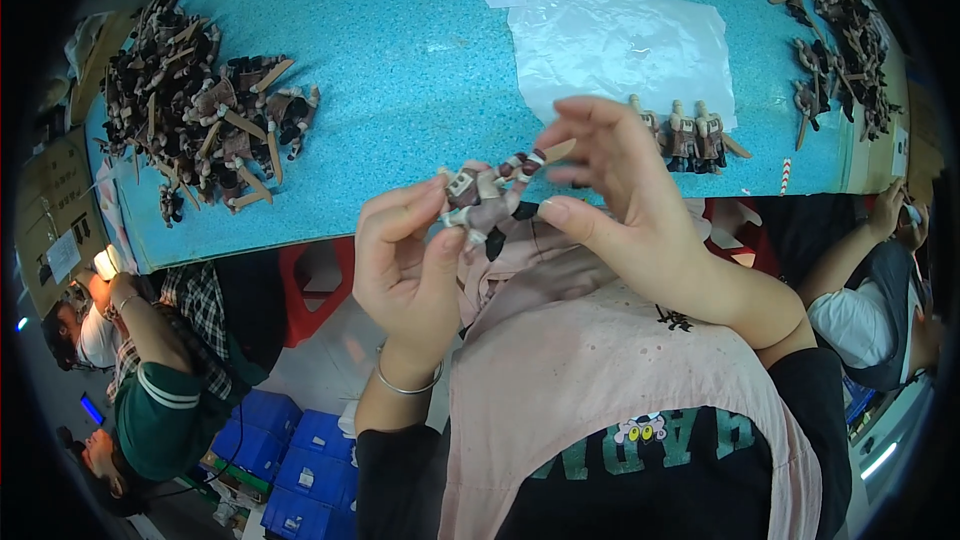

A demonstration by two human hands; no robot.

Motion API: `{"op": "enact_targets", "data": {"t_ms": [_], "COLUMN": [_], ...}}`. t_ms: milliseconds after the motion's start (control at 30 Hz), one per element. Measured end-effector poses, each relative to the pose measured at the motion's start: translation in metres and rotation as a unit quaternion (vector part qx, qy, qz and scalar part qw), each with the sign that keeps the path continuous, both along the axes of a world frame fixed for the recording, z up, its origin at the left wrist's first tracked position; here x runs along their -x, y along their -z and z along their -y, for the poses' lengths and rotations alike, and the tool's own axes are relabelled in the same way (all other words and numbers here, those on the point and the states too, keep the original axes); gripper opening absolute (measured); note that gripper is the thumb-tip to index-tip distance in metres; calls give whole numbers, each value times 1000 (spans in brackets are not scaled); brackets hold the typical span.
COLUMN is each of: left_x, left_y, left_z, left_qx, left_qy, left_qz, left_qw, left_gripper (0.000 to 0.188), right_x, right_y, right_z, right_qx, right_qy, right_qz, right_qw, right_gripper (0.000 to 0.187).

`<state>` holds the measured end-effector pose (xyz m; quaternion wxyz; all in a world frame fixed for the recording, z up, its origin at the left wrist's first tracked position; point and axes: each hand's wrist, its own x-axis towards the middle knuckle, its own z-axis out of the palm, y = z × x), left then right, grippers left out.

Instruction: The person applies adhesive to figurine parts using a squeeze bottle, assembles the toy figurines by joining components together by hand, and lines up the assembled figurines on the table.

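Observation:
Between the thumb and fingers of my left hand [405, 255] is a small toy figurine [480, 198] in brown and grey with black feet. It is tilted, its arm reaching toward my right hand, and a tan blade-shaped piece [560, 151] shows at that arm's end. My right hand [615, 175] is close beside it with fingers spread and thumb apart from them. The thumb tip is near the figurine's black foot; whether it touches, I cannot tell. Just beyond my right hand, several similar figurines [683, 135] lie in a row, partly on a clear plastic sheet [625, 45].
A big heap of figurines [215, 105] covers the left of the blue table [400, 60]; another heap [840, 50] lies at the far right. Red stools [318, 290] and blue bins [315, 450] stand below the edge. People sit at left [170, 410] and right [860, 305].

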<state>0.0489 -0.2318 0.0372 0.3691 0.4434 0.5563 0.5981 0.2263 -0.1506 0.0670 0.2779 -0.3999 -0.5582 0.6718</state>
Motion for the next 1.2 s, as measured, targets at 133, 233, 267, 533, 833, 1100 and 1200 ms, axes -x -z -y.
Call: {"op": "enact_targets", "data": {"t_ms": [133,233,267,533,833,1100,1200], "left_x": [-1,11,16,7,2,-3,5], "left_y": [-3,-1,0,-8,-11,-19,-20], "left_z": [4,9,10,-13,-12,-8,-13], "left_qx": [-14,-1,14,137,89,93,87], "left_qy": [4,72,124,226,240,143,230], "left_qz": [-2,-39,-64,330,226,185,175], "left_qw": [1000,997,990,906,940,968,953], "left_gripper": [24,23,25,19,22,41,46], "right_x": [-6,-3,-4,-9,-11,-3,-3], "right_y": [-7,-8,-6,0,1,-3,-7], "right_z": [-3,-3,-2,3,-2,0,4], "right_qx": [288,265,265,67,-9,-116,-100], "right_qy": [-98,-83,-82,-145,-160,-129,-98], "right_qz": [-93,-99,-99,-62,-16,5,-9], "right_qw": [948,955,956,985,987,985,990], "right_gripper": [24,17,17,22,17,32,40]}}
